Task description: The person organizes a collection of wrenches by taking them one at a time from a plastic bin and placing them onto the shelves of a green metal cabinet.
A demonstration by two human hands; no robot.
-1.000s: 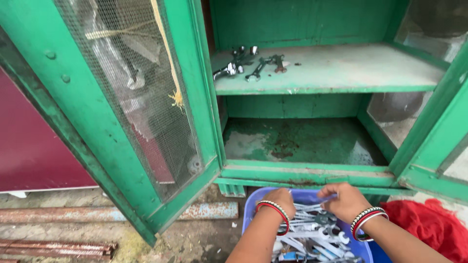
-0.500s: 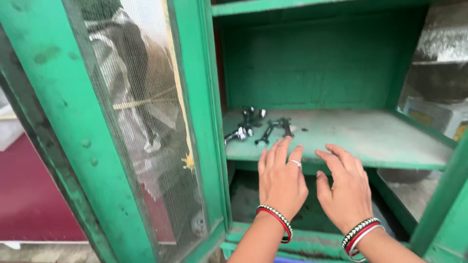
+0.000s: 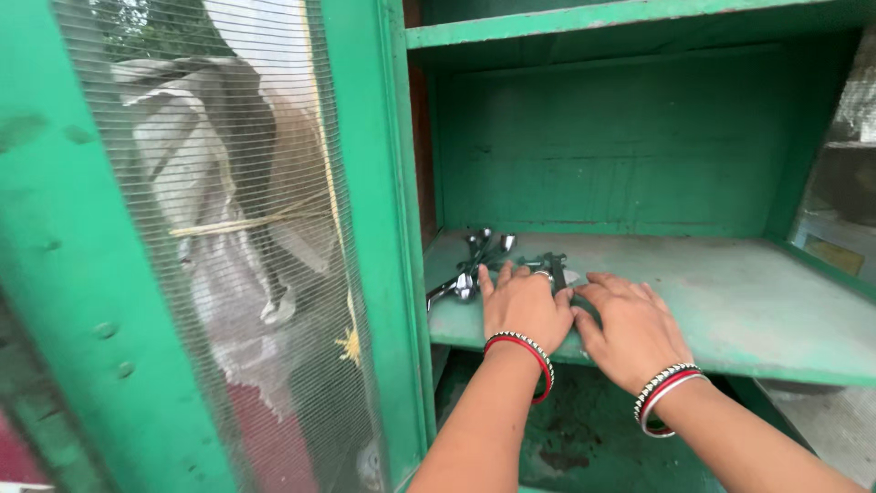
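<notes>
I see both hands flat, palms down, on the green shelf of a green cabinet. Left hand covers the near end of the wrenches, a small pile of shiny metal tools at the shelf's left end, close to the left door post. Fingers are spread and pressed down on the tools, not curled round any; can't tell if anything is pinched under the palm. Right hand lies just beside the left, thumbs nearly touching, fingers flat and open on the shelf, nothing visibly gripped.

Wrenches: count unclear, approx 4–5, overlapping. Long axes run mostly from the shelf's front-left toward its back, slightly fanned. One chrome handle sticks out left of the left hand, pointing at the shelf's front-left corner. A darker one pokes out behind the left fingers.

Bangles: red and black-white beaded ones on each wrist, 2 wrists.

Left of the shelf, 1 open mesh door, green frame. Right of the shelf, behind the side mesh, a grey box with a yellow rectangular label, blurred.
</notes>
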